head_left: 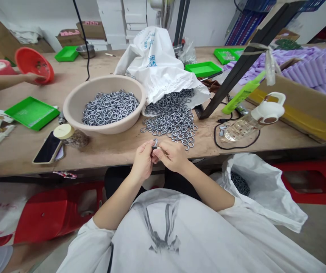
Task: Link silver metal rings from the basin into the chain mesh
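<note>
My left hand (143,159) and my right hand (172,155) meet at the table's front edge, both pinching one small metal ring (155,142) between their fingertips. Just beyond them a loose pile of metal rings (172,115) spills from a white plastic bag (158,62). A beige basin (74,108) to the left holds many more rings (110,107).
A phone (47,148) and a lidded jar (70,135) lie front left beside a green tray (32,112). Another person's hand (35,79) holds a red bowl (33,63) far left. A water bottle (255,119), black cable (231,146) and cardboard box (301,102) sit right. Red stools stand under the table.
</note>
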{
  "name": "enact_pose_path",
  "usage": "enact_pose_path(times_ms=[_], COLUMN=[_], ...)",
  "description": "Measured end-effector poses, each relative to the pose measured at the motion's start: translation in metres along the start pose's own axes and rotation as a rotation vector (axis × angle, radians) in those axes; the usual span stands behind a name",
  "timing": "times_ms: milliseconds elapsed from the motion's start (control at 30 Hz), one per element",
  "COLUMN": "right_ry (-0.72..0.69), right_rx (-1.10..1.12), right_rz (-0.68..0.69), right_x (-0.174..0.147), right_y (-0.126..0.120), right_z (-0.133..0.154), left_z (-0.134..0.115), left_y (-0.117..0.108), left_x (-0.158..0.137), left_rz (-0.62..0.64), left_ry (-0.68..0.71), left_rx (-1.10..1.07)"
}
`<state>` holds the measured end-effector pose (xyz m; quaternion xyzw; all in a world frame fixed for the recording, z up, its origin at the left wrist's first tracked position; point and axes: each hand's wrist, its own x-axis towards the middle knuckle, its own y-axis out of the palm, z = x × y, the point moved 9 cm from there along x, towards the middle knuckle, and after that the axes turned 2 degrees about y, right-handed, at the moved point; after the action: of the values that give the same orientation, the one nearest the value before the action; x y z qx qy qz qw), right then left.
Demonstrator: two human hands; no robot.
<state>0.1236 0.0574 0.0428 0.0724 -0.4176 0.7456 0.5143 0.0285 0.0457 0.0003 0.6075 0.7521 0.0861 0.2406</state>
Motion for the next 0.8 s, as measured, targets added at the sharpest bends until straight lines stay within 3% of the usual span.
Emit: enact_pose_path(times_ms=[100,233,367,500,567,667,800], right_ry=[0.037,0.324,0.473,0.435,0.365,0.309,0.319], right_rx=[0.048,0.115,-0.041,-0.330,-0.407,-0.496,-0.545], right_rz=[-0.014,-0.136,0.065,0.233,0.297,0.416,0.478], right_x=[0.000,0.002,0.020,0.051,0.066,0.078,0.080], right_y=[0.000,-0.009,0.011,0.040,0.060,0.089,0.105], right_z=[-0.012,-0.070,-0.104,-0.104,-0.099,-0.097,-0.103], left_z=[0.003,0.007,0.001,-0.011,-0.030,-0.082,-0.154], left_y=[0.005,0.008,-0.022,-0.044,-0.047,-0.051,-0.063], left_x=[-0.004,-0.009,-0.001,0.007,0.009,0.014,0.032], left_rz=[0.037,0.138,0.031,-0.018,-0.011,-0.065,-0.248], left_ry=[-0.036,-0.071,0.043,0.135,0.228,0.480,0.757], left_rx=[-0.008,0.035,0.137,0.245,0.333,0.541,0.985])
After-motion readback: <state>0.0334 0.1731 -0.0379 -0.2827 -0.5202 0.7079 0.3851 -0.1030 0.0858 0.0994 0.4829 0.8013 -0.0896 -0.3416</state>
